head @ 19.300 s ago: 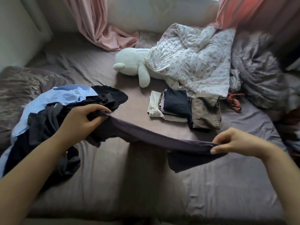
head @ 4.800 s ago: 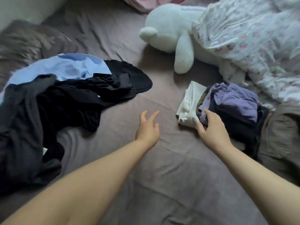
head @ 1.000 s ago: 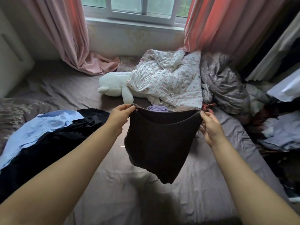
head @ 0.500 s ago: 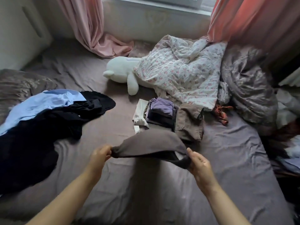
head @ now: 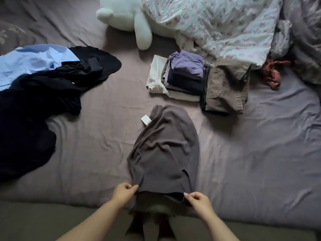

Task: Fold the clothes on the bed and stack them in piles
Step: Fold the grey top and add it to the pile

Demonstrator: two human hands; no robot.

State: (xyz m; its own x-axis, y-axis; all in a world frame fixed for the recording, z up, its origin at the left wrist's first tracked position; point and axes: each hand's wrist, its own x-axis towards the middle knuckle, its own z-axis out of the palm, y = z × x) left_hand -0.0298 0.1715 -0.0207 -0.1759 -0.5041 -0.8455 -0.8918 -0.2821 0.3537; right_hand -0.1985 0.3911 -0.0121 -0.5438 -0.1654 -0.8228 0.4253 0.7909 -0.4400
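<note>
While I am leaning over the near edge of the mauve-sheeted bed (head: 251, 162), I am pinching the two near corners of the dark grey knit garment (head: 163, 150), my left hand (head: 124, 191) nipping the left corner between thumb and fingertips and my right hand (head: 197, 200) doing the same at the right. I am holding it this way so the cloth is lying long and fairly flat away from me, its white care label (head: 146, 119) sticking out at the far end. The near hem is hanging slightly over the mattress edge, which is giving me a straight line to fold from. Beyond the garment, the folded stack topped with lilac cloth (head: 184, 75) is sitting just beside the folded olive-brown trousers (head: 225, 87), close enough to take this piece next. To my left the unfolded heap of black clothes and a pale blue shirt (head: 43, 80) is waiting, well apart from the piles so nothing mixes. I am judging that much sorting remains. The wrinkles across the middle may need smoothing before folding.
</note>
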